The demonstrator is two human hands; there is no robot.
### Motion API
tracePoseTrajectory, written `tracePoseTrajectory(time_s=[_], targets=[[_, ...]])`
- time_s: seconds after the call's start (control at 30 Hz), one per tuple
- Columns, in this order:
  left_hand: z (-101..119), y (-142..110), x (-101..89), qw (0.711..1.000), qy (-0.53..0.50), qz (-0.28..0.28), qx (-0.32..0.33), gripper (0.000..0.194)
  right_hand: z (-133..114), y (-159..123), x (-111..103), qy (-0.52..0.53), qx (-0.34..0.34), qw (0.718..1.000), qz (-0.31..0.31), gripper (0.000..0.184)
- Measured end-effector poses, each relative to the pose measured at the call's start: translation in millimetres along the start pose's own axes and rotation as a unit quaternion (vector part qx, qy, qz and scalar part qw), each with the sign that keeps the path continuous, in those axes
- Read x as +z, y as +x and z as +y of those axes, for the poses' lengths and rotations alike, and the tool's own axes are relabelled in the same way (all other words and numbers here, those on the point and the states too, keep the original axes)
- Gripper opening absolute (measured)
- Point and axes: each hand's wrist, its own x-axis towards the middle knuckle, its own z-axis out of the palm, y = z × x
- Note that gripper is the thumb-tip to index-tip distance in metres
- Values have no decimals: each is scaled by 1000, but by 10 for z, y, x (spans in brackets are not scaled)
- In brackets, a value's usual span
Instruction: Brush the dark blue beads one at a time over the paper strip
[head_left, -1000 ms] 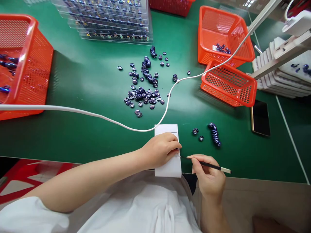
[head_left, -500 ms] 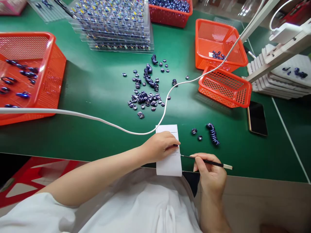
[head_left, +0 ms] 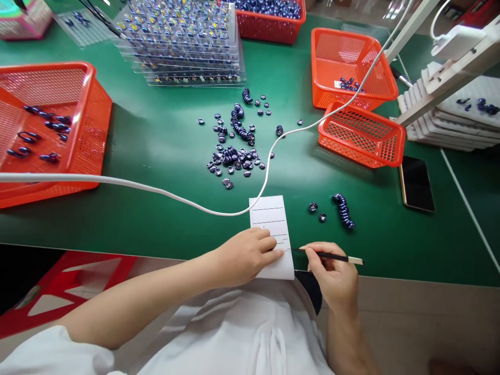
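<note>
Paper (head_left: pixel 276 223), white and ruled with dark lines, lies at the near edge of a green table (head_left: pixel 164 146), as seen on my distant feed from the head camera. Bent across its left side is the wearer's left hand (head_left: pixel 250 258), fingers curled and resting together on the sheet; from my seat I cannot tell whether anything is pinched beneath them. To its right, the wearer's right hand (head_left: pixel 332 273) has thumb and fingers clamped on a slim black tool (head_left: pixel 334 255) with a pale end. Its thin tip points at the right margin of the sheet, though I cannot make out whether it touches. Just beyond that hand sit two small dark pieces (head_left: pixel 313 207) and a curved stack (head_left: pixel 344 212) of shiny, dark blue ones. Farther out, I see a loose heap (head_left: pixel 236 156) of similar pieces near mid-table, below clear trays (head_left: pixel 187 52) piled high and a red basket (head_left: pixel 269 32) filled with blue pieces. An orange basket (head_left: pixel 94 135) at far left holds dark, glossy items. On the right, a small mesh basket (head_left: pixel 361 138) leans against a larger basket (head_left: pixel 326 47), near a phone (head_left: pixel 417 183) and a stack of white slabs (head_left: pixel 437 130). Crossing my view, a white cable (head_left: pixel 224 214) passes over the top left corner of the sheet.
</note>
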Motion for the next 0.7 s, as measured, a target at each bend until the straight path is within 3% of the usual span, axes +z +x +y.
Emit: tracePoseTrajectory(time_s=[0.47,0.7], targets=[[27,-33,83,999,34,-18,2,38,-79,60,-26,13,7,1000,-18,17],[38,-19,71,999,33,-21,-6,37,-85,75,-34,106,32,994,4,17]])
